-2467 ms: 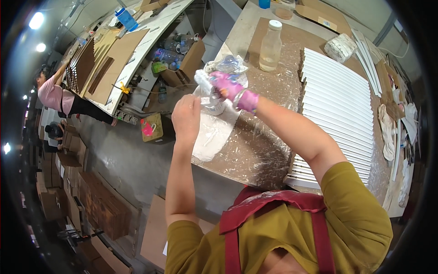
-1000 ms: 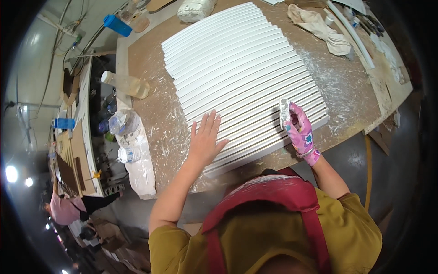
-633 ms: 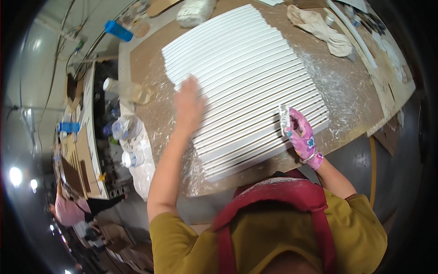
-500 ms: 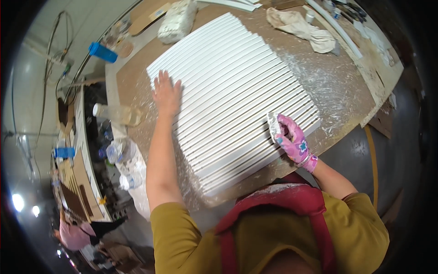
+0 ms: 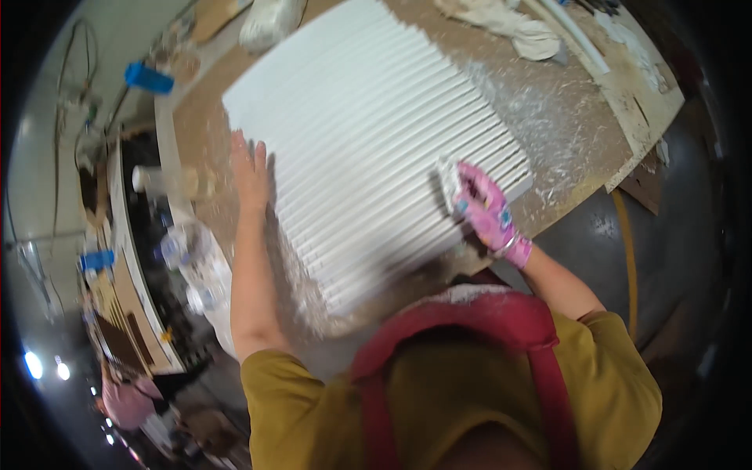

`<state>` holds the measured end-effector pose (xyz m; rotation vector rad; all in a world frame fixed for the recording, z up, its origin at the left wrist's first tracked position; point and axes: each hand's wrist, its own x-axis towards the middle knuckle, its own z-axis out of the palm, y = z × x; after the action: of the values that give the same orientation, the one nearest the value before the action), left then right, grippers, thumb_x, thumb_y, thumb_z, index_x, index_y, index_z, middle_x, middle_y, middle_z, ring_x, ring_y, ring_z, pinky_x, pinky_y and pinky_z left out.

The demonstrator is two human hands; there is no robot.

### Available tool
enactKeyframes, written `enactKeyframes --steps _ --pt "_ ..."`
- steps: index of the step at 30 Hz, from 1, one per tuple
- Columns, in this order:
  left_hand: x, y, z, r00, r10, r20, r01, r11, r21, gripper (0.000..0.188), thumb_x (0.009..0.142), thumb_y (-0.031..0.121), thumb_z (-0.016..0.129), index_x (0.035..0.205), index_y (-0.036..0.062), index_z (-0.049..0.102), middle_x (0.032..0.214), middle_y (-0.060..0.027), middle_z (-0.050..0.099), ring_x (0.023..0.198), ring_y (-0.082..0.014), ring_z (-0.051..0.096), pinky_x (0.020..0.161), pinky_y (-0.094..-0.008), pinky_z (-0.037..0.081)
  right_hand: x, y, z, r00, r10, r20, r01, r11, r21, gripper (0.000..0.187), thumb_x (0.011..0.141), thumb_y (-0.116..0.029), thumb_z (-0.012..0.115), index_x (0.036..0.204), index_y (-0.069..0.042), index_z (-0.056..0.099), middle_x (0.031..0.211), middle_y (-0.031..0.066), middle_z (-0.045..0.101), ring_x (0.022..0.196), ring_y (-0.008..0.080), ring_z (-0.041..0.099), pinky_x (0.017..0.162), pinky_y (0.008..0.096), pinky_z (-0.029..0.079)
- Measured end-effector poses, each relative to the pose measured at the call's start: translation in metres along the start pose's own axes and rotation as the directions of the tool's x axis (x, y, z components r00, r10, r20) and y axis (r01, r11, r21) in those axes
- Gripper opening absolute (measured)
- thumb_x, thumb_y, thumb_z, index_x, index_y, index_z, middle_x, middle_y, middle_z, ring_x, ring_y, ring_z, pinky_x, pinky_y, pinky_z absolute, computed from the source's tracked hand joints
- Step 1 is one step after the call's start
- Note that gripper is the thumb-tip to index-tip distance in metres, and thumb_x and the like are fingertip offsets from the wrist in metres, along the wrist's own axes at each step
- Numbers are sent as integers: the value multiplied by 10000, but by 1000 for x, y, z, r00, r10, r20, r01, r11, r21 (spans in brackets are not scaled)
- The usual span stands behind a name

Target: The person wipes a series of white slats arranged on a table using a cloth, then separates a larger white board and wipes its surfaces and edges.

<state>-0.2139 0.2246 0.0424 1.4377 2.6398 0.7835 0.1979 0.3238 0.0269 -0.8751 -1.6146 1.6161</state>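
White slatted strips (image 5: 368, 149) lie side by side in one broad panel on the dusty brown table board (image 5: 572, 149). My bare left hand (image 5: 251, 172) is at the panel's left edge, its fingers stretched out and holding nothing. In a pink flowered glove, my right hand (image 5: 487, 210) is closed round a small white-dusted pad (image 5: 449, 186) over the right part of the strips. Whether the pad touches them, I cannot tell. Motion blurs the strips somewhat.
At the far left edge is a blue bottle (image 5: 149, 77); a clear jar (image 5: 184, 182) lies nearer. A white wrapped bundle (image 5: 270, 23) and a pale cloth (image 5: 509, 27) lie at the back. White dust covers the board right of the panel. Another person (image 5: 129, 403) stands far left.
The whole view has shifted, so the table appears further left and higher. My left hand has slid nearer to me along the panel's left edge. My right hand still grips the pad.
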Motion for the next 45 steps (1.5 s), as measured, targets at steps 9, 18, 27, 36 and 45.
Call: enactKeyframes --steps 9,18,27,36,45 --pt "-297 61 -7 950 -230 213 297 879 -374 1040 768 202 754 1489 -36 44 1543 -237 169 1434 -339 182 1164 -403 166 17 -11 -2 995 90 46 -94 992 90 444 889 -158 641 1277 15 513 1123 42 588 986 106 557 854 235 460" --pt "-288 86 2 932 -338 130 360 902 -240 1021 699 262 800 1449 -79 197 1400 -285 388 1268 -413 373 1080 -470 260 18 -2 5 1000 4 -9 -4 1000 1 413 904 -127 637 1280 4 527 1114 44 607 969 112 578 825 244 485" --pt "-276 64 -4 962 -259 88 273 927 -256 943 734 394 758 1417 -70 301 1456 -261 339 1360 -415 287 1108 -529 160 14 -7 26 996 -89 -13 88 991 -97 450 902 -137 615 1309 9 490 1121 110 620 991 170 599 840 300 507" --pt "-278 44 7 995 -90 37 89 996 31 827 726 518 720 1246 -93 518 1463 -193 374 1346 -402 313 1086 -537 199 -30 -47 183 518 -92 850 847 191 -495 515 835 -414 571 1238 -109 473 978 88 629 838 217 615 729 453 504" --pt "-280 34 -12 981 -43 191 48 999 -18 697 733 448 734 1171 -68 568 1499 -149 330 1357 -393 270 1082 -520 198 -44 -73 187 555 6 832 814 205 -544 474 830 -345 626 1256 -159 534 960 65 597 805 219 578 711 404 461"
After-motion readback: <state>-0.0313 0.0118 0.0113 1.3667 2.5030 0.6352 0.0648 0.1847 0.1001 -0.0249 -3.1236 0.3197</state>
